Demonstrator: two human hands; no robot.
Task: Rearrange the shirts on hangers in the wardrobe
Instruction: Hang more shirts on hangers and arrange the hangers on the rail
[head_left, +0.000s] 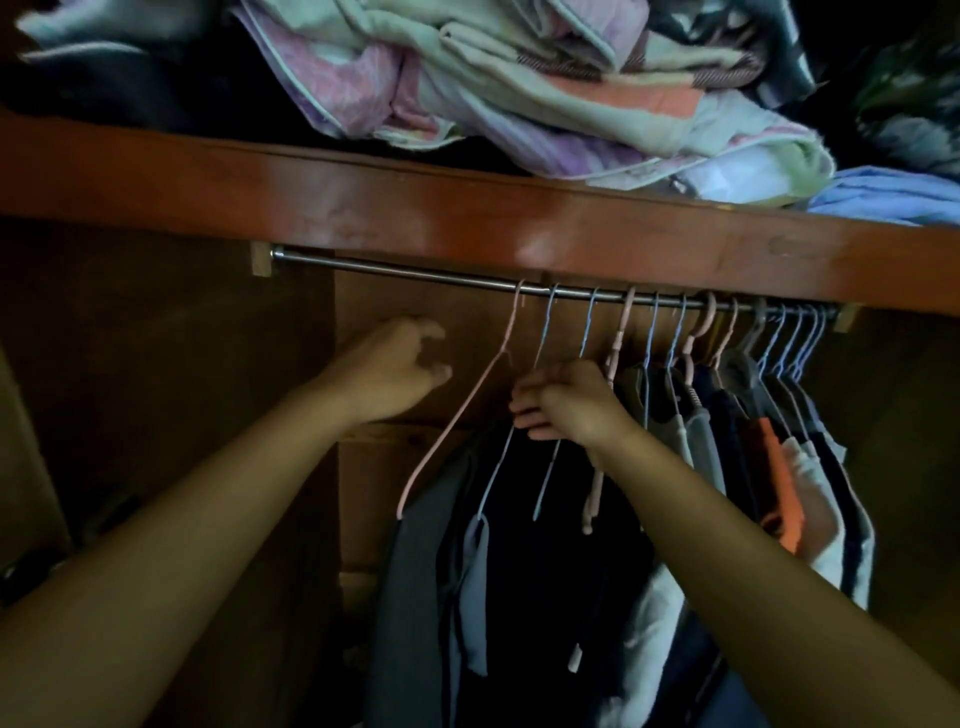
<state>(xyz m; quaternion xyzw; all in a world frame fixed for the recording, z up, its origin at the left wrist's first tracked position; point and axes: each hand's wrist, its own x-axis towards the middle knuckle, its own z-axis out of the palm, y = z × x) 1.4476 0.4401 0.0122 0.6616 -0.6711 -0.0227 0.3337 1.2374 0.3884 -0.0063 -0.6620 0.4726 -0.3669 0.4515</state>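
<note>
A metal rail (415, 274) is seen running under the reddish wooden shelf edge (467, 208), its long axis stretched from about 9 o'clock down toward 3 o'clock, sloping slightly lower at the right end. The hangers (649, 332) are hooked over the right half of the rail, their hooks pointing up toward 12 o'clock and their shoulders dropping toward 6 o'clock; pale blue wire ones and pink ones are mixed, with a grey one among those packed closest at the 3 o'clock end. A pink hanger (467, 405) stands leftmost, its bare arm slanting down toward 7 o'clock. The shirts (717, 447) are hung in a dense bunch below, seen edge-on: dark navy, grey, white and one orange piece, with a dark garment (545, 571) at 6 o'clock. The right hand (566, 400) is raised among the blue wire hangers, its fingers curled at their necks; which one is pinched cannot be told. The left hand (395, 369) is held at 9 o'clock of the pink hanger, apart from it, fingers loosely curled and holding nothing. Crumpled bedding (519, 93) in pink, cream and lilac is piled on the shelf at 12 o'clock
</note>
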